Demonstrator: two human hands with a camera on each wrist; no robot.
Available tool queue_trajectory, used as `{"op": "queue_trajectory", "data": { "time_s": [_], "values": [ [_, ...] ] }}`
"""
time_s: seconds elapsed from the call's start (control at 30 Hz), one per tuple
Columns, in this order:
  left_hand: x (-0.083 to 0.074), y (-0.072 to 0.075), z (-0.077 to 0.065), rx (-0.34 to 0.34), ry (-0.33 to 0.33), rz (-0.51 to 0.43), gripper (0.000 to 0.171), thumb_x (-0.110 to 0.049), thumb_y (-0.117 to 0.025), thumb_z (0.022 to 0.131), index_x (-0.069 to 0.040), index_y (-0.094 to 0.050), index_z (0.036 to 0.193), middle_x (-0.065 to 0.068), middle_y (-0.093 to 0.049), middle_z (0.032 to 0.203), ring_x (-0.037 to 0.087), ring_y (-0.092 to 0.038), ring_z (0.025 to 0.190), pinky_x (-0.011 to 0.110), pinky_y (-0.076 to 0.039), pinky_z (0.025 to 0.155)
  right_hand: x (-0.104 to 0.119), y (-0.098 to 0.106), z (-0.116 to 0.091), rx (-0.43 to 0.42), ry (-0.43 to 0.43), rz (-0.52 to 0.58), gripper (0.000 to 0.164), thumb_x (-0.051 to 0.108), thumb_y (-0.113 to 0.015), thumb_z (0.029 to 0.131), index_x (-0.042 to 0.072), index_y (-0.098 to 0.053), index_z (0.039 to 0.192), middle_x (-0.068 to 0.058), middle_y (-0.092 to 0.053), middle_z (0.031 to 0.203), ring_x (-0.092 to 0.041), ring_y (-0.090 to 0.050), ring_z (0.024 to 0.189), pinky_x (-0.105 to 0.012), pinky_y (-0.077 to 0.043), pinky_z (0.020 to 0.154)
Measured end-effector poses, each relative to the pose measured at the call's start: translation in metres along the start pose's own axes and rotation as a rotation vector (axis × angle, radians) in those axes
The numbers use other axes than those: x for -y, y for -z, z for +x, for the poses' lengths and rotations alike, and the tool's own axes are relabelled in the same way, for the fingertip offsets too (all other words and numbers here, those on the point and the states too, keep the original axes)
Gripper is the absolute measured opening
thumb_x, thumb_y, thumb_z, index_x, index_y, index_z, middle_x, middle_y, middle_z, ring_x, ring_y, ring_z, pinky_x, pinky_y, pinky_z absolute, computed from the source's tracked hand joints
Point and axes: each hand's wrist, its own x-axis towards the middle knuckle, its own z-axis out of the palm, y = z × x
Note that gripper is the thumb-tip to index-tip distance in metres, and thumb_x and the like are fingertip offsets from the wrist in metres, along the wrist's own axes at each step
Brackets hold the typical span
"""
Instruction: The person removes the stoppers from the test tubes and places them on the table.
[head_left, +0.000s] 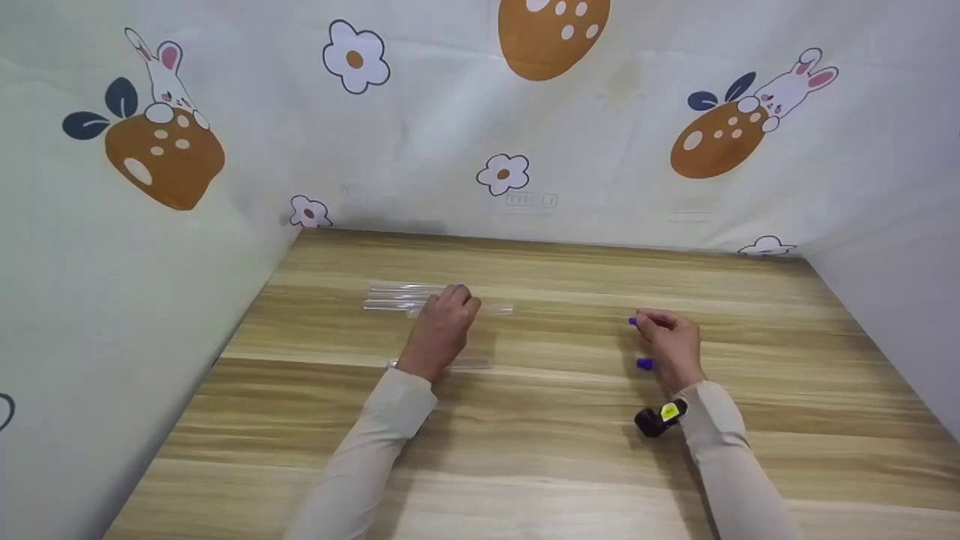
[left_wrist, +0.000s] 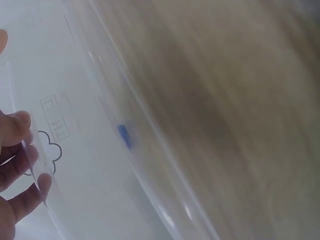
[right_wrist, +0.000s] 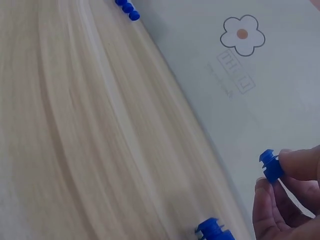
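My left hand (head_left: 444, 330) is at the left, beside a row of clear plastic tubes (head_left: 390, 296). In the left wrist view its fingertips (left_wrist: 44, 184) grip a clear tube, whose end (head_left: 499, 308) sticks out rightward in the head view. My right hand (head_left: 675, 345) pinches a small ribbed blue stopper (right_wrist: 271, 167) between thumb and fingers, above the table. A second blue stopper (head_left: 644, 364) lies on the wood near that hand. Another clear tube (head_left: 471, 365) lies nearer, partly hidden behind the left wrist.
Small blue stoppers (right_wrist: 127, 9) stand in a row at the top of the right wrist view. A patterned wall sheet (head_left: 427, 150) borders the wooden table (head_left: 555, 420) at the back and sides. A black wrist camera (head_left: 654, 421) sits at the right cuff.
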Motion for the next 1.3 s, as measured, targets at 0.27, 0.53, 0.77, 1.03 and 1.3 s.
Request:
{"op": "queue_trajectory", "data": {
  "time_s": [0.27,0.53,0.77,1.03,1.3],
  "values": [
    [0.003,-0.004,-0.003,0.03,0.008,0.021,0.01,0.006,-0.068,0.078,-0.003,-0.066,0.081,0.008,-0.062,0.081,0.022,-0.06,0.077,0.034,-0.049,0.056,-0.003,0.004,0.001,0.027,-0.078,0.062,0.021,0.009,-0.067,0.088,-0.001,-0.067,0.106,0.01,-0.065,0.08,-0.004,-0.058,0.072,-0.018,-0.052,0.068],
    [0.006,-0.005,-0.004,0.145,0.055,-0.052,0.008,0.006,-0.066,0.08,-0.002,-0.067,0.081,0.011,-0.066,0.084,0.025,-0.06,0.073,0.037,-0.05,0.06,-0.003,0.009,0.001,0.052,-0.081,-0.088,0.029,0.015,-0.065,0.089,-0.004,-0.063,0.112,0.011,-0.062,0.076,-0.003,-0.059,0.07,-0.018,-0.051,0.064],
    [0.008,-0.005,-0.006,0.255,0.079,-0.017,0.007,0.002,-0.067,0.082,-0.004,-0.068,0.083,0.01,-0.067,0.086,0.024,-0.06,0.072,0.038,-0.051,0.058,-0.009,0.011,0.004,0.062,-0.036,-0.215,0.034,0.016,-0.064,0.09,-0.008,-0.063,0.114,0.014,-0.062,0.072,-0.001,-0.057,0.067,-0.016,-0.05,0.062],
    [0.01,-0.008,-0.007,0.249,0.09,-0.074,0.011,0.007,-0.067,0.078,-0.003,-0.066,0.075,0.012,-0.066,0.075,0.027,-0.062,0.066,0.04,-0.051,0.056,-0.012,0.011,0.004,0.071,-0.009,-0.264,0.03,0.013,-0.066,0.088,-0.007,-0.065,0.11,0.012,-0.066,0.08,0.002,-0.056,0.068,-0.014,-0.049,0.063],
    [0.01,-0.006,-0.005,0.329,0.114,-0.103,0.012,0.009,-0.067,0.077,-0.002,-0.065,0.074,0.013,-0.067,0.073,0.027,-0.063,0.064,0.04,-0.051,0.055,-0.012,0.012,0.005,0.092,0.016,-0.334,0.029,0.011,-0.068,0.086,-0.007,-0.066,0.108,0.004,-0.07,0.088,0.003,-0.055,0.07,-0.013,-0.047,0.063]
  ]
}}
